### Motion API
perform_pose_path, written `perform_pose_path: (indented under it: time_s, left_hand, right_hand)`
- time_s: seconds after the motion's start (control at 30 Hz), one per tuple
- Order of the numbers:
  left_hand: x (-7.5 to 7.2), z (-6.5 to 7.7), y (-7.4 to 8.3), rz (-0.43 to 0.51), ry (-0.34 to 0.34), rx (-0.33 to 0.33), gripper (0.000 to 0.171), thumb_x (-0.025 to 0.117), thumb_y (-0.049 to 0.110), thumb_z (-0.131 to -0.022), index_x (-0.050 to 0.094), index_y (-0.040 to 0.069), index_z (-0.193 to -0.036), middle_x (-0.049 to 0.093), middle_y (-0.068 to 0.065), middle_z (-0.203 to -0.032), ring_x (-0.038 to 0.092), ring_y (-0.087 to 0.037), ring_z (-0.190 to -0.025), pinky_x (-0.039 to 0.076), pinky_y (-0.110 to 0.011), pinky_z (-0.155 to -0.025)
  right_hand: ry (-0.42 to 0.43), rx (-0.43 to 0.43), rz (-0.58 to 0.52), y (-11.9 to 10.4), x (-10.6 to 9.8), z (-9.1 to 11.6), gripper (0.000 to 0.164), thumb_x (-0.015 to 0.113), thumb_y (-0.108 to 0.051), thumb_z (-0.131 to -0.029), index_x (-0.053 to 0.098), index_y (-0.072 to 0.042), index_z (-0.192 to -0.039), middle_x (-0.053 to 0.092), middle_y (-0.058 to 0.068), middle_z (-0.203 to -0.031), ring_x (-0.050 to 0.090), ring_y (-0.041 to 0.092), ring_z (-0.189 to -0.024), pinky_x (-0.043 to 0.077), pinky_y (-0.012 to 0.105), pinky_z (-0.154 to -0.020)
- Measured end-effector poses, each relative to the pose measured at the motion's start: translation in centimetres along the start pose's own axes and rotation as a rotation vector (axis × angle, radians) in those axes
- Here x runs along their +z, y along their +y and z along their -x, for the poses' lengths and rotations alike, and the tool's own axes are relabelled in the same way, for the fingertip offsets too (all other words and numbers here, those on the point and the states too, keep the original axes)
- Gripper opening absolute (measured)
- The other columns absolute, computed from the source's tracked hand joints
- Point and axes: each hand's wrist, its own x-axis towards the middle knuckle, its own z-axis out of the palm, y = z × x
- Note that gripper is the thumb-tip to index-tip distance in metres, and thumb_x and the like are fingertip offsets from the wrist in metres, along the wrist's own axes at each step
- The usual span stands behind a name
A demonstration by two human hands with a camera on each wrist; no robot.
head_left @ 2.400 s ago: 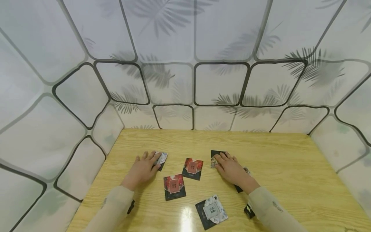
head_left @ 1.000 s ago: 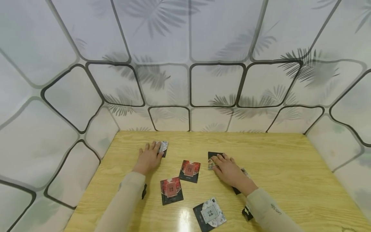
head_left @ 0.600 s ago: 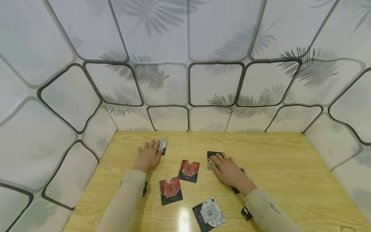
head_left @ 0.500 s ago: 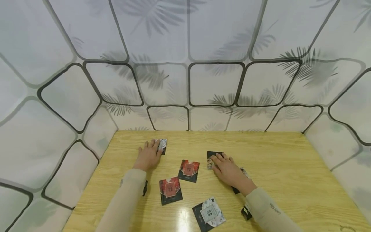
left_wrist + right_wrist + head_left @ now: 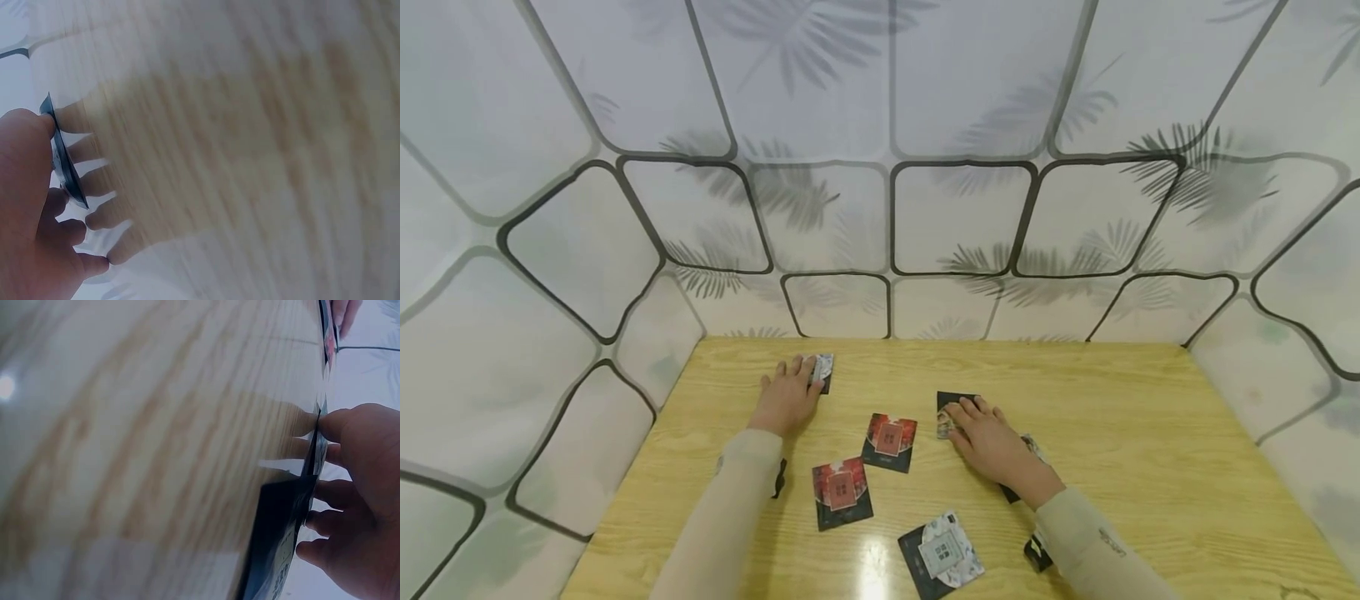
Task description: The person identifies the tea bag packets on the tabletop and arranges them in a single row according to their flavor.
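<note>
My left hand [image 5: 786,400] rests with fingers extended on a black-and-white square packet [image 5: 826,368] at the back left of the table, covering much of it. In the left wrist view, the packet's thin edge [image 5: 67,165] shows under the thumb, and the fingertips reach the wood. Flat over a dark packet [image 5: 955,400] right of the middle lies my right hand [image 5: 996,442], hiding its lower right part. Another dark packet [image 5: 1034,447] lies beneath that hand's wrist, partly hidden; the right wrist view shows a dark packet [image 5: 272,525] beside the fingers.
Two red-and-black packets [image 5: 889,440] [image 5: 842,492] lie between the hands, corners close together. A black-and-white packet [image 5: 942,554] lies nearer the front. The wooden table [image 5: 1150,467] meets patterned white cloth walls [image 5: 962,225] at the back and sides.
My left hand has slid the black-and-white packet away from me, toward the table's back edge. My right hand stays over its packet. The head view has shifted slightly.
</note>
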Motion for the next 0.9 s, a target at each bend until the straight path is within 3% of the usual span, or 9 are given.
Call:
perform_pose_path:
  time_s: [0.6, 0.9]
  left_hand:
    - [-0.1, -0.8, -0.4, 0.006, -0.017, -0.02, 0.064, 0.035, 0.043, -0.115, 0.023, 0.01, -0.169, 0.022, -0.025, -0.173, 0.02, -0.059, -0.156, 0.017, -0.08, -0.121]
    - [-0.2, -1.1, -0.2, -0.021, -0.037, -0.017, 0.063, 0.034, 0.042, -0.115, 0.024, 0.01, -0.169, 0.023, -0.025, -0.173, 0.021, -0.059, -0.155, 0.02, -0.081, -0.12]
  right_hand:
    - [0.021, -0.006, 0.003, 0.1, 0.2, 0.0, 0.055, 0.054, -0.031, -0.111, 0.046, -0.004, -0.159, 0.041, 0.031, -0.163, 0.032, 0.056, -0.153, 0.029, 0.076, -0.12]
    - [0.111, -0.053, -0.007, -0.4, -0.3, 0.6, 0.052, 0.06, -0.025, -0.109, 0.051, -0.002, -0.154, 0.044, 0.032, -0.16, 0.034, 0.056, -0.152, 0.03, 0.075, -0.119]
